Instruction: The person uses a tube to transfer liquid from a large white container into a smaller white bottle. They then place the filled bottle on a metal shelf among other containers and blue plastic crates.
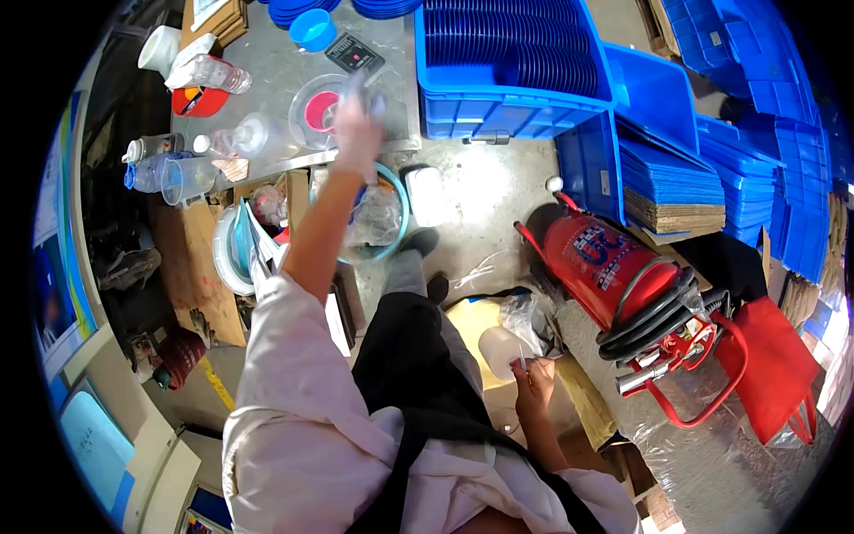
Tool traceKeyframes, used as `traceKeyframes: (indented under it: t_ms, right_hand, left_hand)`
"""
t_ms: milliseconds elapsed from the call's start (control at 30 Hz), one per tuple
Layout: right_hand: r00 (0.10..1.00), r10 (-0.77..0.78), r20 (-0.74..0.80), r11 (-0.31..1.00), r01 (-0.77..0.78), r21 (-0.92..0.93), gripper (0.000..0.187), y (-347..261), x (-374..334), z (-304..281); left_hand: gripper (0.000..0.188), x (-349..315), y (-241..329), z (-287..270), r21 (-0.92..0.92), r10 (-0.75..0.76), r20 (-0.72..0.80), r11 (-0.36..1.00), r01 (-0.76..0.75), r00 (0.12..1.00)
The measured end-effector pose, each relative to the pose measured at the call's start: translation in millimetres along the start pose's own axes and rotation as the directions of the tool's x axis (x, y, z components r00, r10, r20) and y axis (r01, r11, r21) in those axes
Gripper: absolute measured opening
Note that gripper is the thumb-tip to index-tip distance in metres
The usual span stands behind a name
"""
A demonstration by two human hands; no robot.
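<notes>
My left hand (358,133) reaches out over the metal table, smeared by motion, with something pale at its fingers that I cannot make out. Just beside it stands a clear round tub (303,113) with a pink-red round container (322,110) in it. Behind the hand lies a dark flat device (354,55) like a small scale, and a light-blue bowl (313,30) sits near that. Low on my right side, my right hand (535,381) is closed on the thin handle of a whitish translucent plastic jug (503,352), which is tilted.
Bottles (265,135) and a clear jug (185,180) line the table's near edge. A bin (406,206) holding clear plastic stands below. A blue crate (516,109) of dark discs is beyond. A red fire extinguisher (598,260) with a black hose stands right, near stacked blue crates (667,173).
</notes>
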State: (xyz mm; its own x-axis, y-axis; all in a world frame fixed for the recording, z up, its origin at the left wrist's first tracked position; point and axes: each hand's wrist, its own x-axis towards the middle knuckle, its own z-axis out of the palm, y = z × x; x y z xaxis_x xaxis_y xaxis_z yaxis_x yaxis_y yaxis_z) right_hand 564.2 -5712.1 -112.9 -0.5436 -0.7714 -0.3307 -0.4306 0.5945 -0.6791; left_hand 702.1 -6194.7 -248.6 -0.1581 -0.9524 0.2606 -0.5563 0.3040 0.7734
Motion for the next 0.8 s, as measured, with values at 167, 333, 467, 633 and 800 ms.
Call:
traceKeyframes:
  t_ms: [167,333,467,633,800]
  right_hand:
    - [0.995,0.061,-0.079,0.998,-0.061,0.001,0.007,11.8,5.9,-11.8]
    - [0.989,0.096,-0.11,0.994,-0.1,-0.034,0.014,11.4,24.7,-3.1]
    - [0.983,0.135,-0.126,0.99,-0.138,-0.014,0.015,-2.2,40.6,-0.9]
    - [0.978,0.182,-0.106,0.983,-0.179,0.035,0.007,-22.6,44.4,4.8]
    - [0.974,0.201,-0.104,0.979,-0.202,0.002,0.009,-38.1,40.2,6.0]
  left_hand:
    - [0.078,138.2,-47.2,55.5,0.603,-0.576,-0.043,0.636,0.481,0.816]
    - [0.111,170.3,-94.4,115.9,0.667,-0.861,0.019,0.39,0.635,0.509]
    - [0.112,165.0,-82.8,123.4,0.711,-0.877,0.004,0.341,0.615,0.481]
    - [0.115,159.2,-39.6,131.9,0.6,-0.838,-0.089,0.386,0.701,0.538]
    - [0.118,168.3,-66.6,148.2,0.434,-0.9,-0.076,0.358,0.826,0.43]
